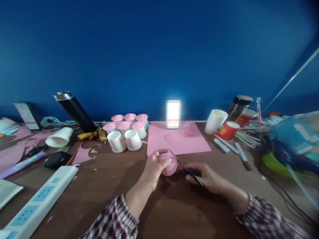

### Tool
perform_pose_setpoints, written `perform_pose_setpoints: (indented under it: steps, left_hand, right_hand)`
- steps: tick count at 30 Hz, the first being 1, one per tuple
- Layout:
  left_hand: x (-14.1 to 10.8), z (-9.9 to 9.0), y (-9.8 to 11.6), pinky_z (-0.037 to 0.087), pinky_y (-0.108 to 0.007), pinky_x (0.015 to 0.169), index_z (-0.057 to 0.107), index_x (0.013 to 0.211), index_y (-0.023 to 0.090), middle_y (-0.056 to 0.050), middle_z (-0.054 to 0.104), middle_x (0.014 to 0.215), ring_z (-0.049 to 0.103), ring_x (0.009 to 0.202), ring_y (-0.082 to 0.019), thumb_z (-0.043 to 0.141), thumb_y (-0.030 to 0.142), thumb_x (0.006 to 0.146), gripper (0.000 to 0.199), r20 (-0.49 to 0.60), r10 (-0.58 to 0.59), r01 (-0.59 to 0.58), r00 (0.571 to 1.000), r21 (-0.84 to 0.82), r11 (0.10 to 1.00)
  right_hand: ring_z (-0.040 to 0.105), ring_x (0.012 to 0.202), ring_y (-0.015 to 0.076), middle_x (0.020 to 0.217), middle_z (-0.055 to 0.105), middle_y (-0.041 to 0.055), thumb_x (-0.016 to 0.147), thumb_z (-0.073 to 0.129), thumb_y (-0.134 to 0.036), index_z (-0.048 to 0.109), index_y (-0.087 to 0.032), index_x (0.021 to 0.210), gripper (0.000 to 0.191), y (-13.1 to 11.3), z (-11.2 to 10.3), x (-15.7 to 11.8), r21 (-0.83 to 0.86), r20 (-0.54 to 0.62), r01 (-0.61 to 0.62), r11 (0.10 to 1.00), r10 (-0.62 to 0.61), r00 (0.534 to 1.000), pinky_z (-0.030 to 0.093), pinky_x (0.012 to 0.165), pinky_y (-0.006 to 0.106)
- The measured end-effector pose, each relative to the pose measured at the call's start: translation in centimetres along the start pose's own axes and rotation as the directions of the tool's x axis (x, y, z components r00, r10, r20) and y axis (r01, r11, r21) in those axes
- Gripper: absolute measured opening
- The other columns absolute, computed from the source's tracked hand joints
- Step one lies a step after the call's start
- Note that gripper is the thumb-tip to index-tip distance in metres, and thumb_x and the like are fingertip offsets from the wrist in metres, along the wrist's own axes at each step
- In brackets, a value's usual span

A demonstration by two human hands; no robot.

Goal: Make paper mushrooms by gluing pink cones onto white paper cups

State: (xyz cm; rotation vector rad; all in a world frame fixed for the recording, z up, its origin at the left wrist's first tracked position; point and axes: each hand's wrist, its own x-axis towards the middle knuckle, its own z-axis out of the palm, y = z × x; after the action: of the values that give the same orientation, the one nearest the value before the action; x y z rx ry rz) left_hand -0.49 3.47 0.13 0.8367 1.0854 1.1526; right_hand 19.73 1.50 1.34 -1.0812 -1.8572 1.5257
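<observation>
My left hand [153, 169] pinches a round pink paper disc [169, 168] between thumb and fingers, low over the brown table. My right hand [208, 177] is closed around dark-handled scissors [190, 174], seen nearly edge-on. Their thin blades slant up and left to the disc's upper right edge; whether they touch the paper I cannot tell. Behind my hands lies a pink paper sheet [159, 141] with loose round pieces on it. To its left, several white paper cups [116, 142] stand upside down, most topped with pink discs.
A white power strip [47, 196] and black mouse [57, 160] lie left. Farther back are a tipped cup [59, 137], a leaning black flask [77, 111] and a yellow glue gun [87, 135]. Right: a white cup [215, 121], a red cup [229, 130], markers [243, 156] and a blue bag [296, 136].
</observation>
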Motion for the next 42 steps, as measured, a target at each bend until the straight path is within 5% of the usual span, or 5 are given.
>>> perform_pose_setpoints:
  steps: [25, 33, 38, 42]
  left_hand:
    - [0.2, -0.3, 0.3, 0.043, -0.021, 0.065, 0.058, 0.102, 0.014, -0.001, 0.062, 0.080, 0.055, 0.069, -0.010, 0.075, 0.022, 0.060, 0.046, 0.038, -0.004, 0.004, 0.999, 0.013, 1.000]
    - [0.0, -0.1, 0.4, 0.042, -0.020, 0.063, 0.062, 0.102, 0.015, 0.000, 0.062, 0.079, 0.056, 0.066, -0.009, 0.078, 0.023, 0.060, 0.046, -0.005, -0.006, 0.006, 1.000, -0.028, 1.000]
    - [0.2, -0.2, 1.8, 0.047, -0.019, 0.057, 0.063, 0.097, 0.018, -0.001, 0.065, 0.086, 0.060, 0.069, -0.010, 0.074, 0.025, 0.066, 0.033, -0.058, -0.075, 0.052, 0.995, -0.327, 0.944]
    - [0.6, -0.7, 2.7, 0.050, -0.018, 0.058, 0.066, 0.091, 0.016, -0.002, 0.065, 0.088, 0.061, 0.072, -0.009, 0.068, 0.015, 0.069, 0.022, -0.138, -0.067, -0.005, 0.988, -0.463, 0.886]
  right_hand:
    - [0.063, 0.086, 0.0202, 0.098, 0.070, 0.0067, 0.082, 0.062, -0.042, 0.067, -0.016, 0.111, 0.039, 0.5, 0.0, 0.0, 0.024, 0.007, -0.021, 0.999, 0.021, 1.000, 0.050, 0.074, 0.027]
    - [0.056, 0.065, 0.0130, 0.083, 0.065, 0.0043, 0.079, 0.063, -0.044, 0.058, -0.014, 0.110, 0.043, 1.9, 0.0, 0.3, 0.035, -0.159, -0.033, 0.999, 0.038, 0.987, 0.045, 0.056, 0.024]
    - [0.050, 0.058, 0.0123, 0.066, 0.057, -0.0020, 0.073, 0.066, -0.036, 0.051, -0.018, 0.085, 0.026, 1.4, -0.4, 0.3, -0.330, -0.344, -0.078, 0.941, -0.043, 0.938, 0.037, 0.053, 0.023]
    - [0.054, 0.062, 0.0151, 0.072, 0.063, 0.0000, 0.070, 0.068, -0.037, 0.054, -0.020, 0.082, 0.026, 0.8, -0.6, -0.2, -0.601, -0.302, -0.134, 0.788, -0.068, 0.951, 0.034, 0.054, 0.023]
